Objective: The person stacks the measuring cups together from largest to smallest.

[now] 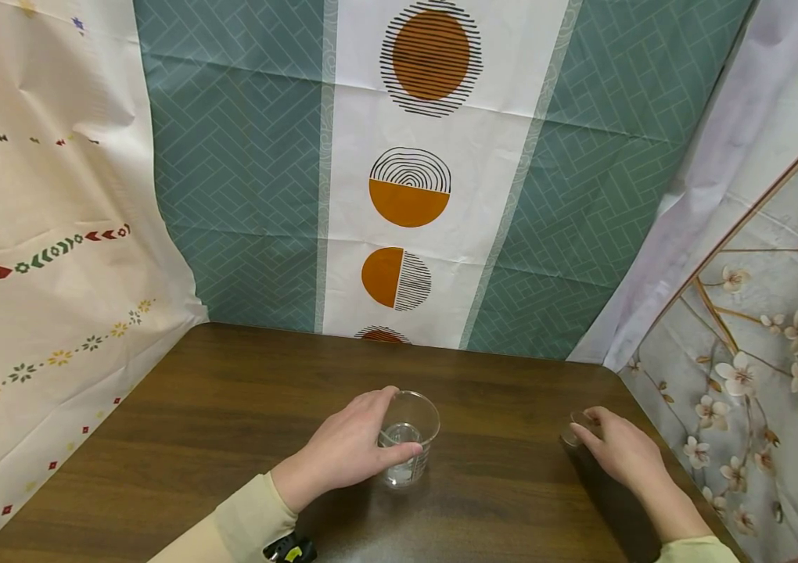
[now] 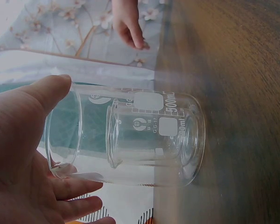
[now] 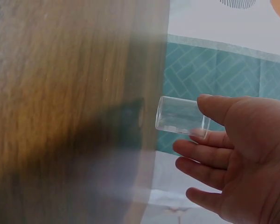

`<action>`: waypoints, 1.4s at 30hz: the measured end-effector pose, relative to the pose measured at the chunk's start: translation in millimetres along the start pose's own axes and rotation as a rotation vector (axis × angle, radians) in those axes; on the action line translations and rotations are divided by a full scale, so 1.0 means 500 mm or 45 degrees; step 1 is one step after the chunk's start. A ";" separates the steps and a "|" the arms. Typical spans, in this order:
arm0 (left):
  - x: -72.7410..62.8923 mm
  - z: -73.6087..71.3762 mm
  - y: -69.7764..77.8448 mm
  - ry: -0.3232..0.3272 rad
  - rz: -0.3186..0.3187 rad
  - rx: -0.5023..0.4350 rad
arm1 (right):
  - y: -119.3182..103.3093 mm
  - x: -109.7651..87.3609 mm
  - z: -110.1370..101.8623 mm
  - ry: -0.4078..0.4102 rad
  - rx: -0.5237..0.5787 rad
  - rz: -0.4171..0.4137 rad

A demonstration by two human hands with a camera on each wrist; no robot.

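My left hand (image 1: 343, 446) grips the rim of a large clear glass beaker (image 2: 91, 135), thumb on one side and fingers on the other. That beaker carries white 500 ml markings and stands upright on the wooden table. Nested inside it is a smaller glass beaker (image 2: 147, 144) with its own white markings. Over at the table's right side, my right hand (image 1: 620, 450) pinches a small clear glass cup (image 3: 179, 116) near its rim, between thumb and index finger. The other right fingers are spread loosely below it. The small cup's base is close over the table.
The brown wooden table (image 1: 230, 438) ends against a green and white patterned cloth (image 1: 244, 195) at the back. A cream cloth (image 1: 40, 313) hangs on the left, and a flowered cloth (image 1: 758, 407) runs beside my right hand.
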State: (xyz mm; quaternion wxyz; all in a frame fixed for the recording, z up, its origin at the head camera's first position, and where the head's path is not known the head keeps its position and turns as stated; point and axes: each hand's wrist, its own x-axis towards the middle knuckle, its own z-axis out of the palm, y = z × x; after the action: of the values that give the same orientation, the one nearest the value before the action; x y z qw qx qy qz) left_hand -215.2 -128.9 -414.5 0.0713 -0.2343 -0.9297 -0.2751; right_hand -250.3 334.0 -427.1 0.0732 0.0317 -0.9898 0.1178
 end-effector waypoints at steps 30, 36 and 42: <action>0.000 0.000 0.001 -0.002 0.005 0.002 | -0.079 -0.004 -0.007 0.073 0.061 -0.090; 0.001 -0.003 0.002 -0.010 0.004 0.001 | -0.095 -0.002 -0.005 0.075 0.082 -0.089; 0.001 -0.003 0.001 -0.014 0.004 -0.002 | -0.109 0.000 -0.003 0.061 0.097 -0.089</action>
State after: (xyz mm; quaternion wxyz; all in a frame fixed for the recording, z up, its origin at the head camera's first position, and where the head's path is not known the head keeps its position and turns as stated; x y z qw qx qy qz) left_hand -215.3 -129.2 -413.0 0.0666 -0.2372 -0.9295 -0.2745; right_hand -245.8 281.3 -413.3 0.0997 0.0662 -0.9809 0.1534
